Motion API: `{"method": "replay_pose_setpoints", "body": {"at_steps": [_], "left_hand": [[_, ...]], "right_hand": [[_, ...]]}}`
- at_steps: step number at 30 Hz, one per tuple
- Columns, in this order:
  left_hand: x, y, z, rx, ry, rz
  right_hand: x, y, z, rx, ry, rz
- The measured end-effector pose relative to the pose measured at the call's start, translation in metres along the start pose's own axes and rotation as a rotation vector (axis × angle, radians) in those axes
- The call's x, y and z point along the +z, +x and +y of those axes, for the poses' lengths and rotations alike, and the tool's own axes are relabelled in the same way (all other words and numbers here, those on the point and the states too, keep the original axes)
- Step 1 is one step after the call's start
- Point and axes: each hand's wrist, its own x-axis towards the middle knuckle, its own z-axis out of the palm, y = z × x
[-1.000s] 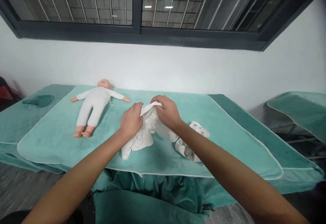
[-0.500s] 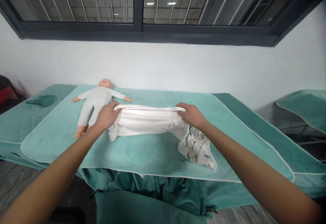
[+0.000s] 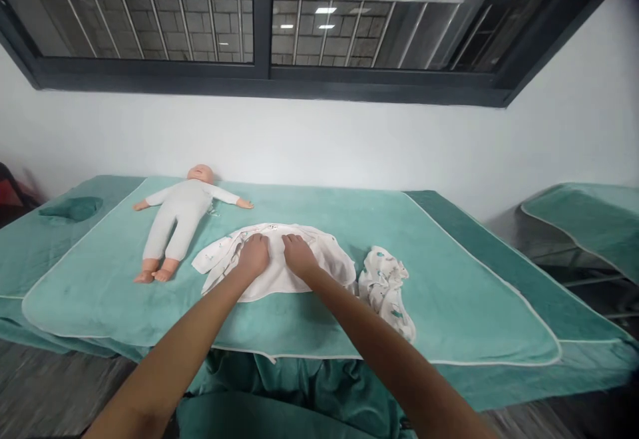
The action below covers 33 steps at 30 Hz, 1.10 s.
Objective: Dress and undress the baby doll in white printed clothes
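A white baby top [image 3: 279, 283] with a small print lies spread on the green mat, its upper edge curved and its left sleeve stretched out. My left hand [image 3: 254, 254] rests on its middle with the fingers curled into the cloth. Close beside it, my right hand [image 3: 298, 253] is likewise closed on the fabric, with a narrow gap between the two. The fingertips are partly hidden. To the right, a crumpled printed baby garment [image 3: 384, 289] lies by my right forearm. A baby doll [image 3: 184, 206] in a white suit lies on its back at the left.
The light green mat [image 3: 464, 292] covers the middle of the bed. A small dark green pillow [image 3: 72, 208] sits at the left end. Behind the bed rises a white wall [image 3: 319, 140] under a barred window [image 3: 262, 80]. Another green-covered surface [image 3: 589, 219] stands at the right.
The baby top, stretched in the air between my hands before, now lies on the mat. Both hands have come down and close together at its middle. The crumpled garment now lies apart to the right.
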Motion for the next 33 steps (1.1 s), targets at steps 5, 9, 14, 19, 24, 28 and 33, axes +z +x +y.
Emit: {"method": "replay_pose_setpoints", "body": {"at_steps": [5,9,14,19,24,28,33], "left_hand": [[0.019,0.016,-0.018,-0.101,-0.027,0.037],[0.018,0.031,-0.022,-0.171,-0.04,0.118],[0.027,0.049,-0.017,-0.229,-0.065,0.182],[0.048,0.06,-0.027,-0.216,-0.089,0.167],[0.06,0.065,-0.032,-0.235,-0.109,0.105],[0.059,0.064,-0.028,-0.238,-0.094,0.122],[0.059,0.061,-0.025,-0.227,-0.047,0.156]], "right_hand": [[0.017,0.022,-0.003,0.185,0.014,0.069],[0.017,0.037,-0.003,0.201,-0.02,0.102],[0.019,0.048,-0.003,0.171,-0.08,0.063],[0.02,0.059,0.009,0.214,-0.03,0.033],[0.024,0.07,0.022,0.17,-0.01,0.032],[0.024,0.071,0.024,0.17,0.0,0.052],[0.025,0.057,0.026,-0.179,0.04,0.054]]}}
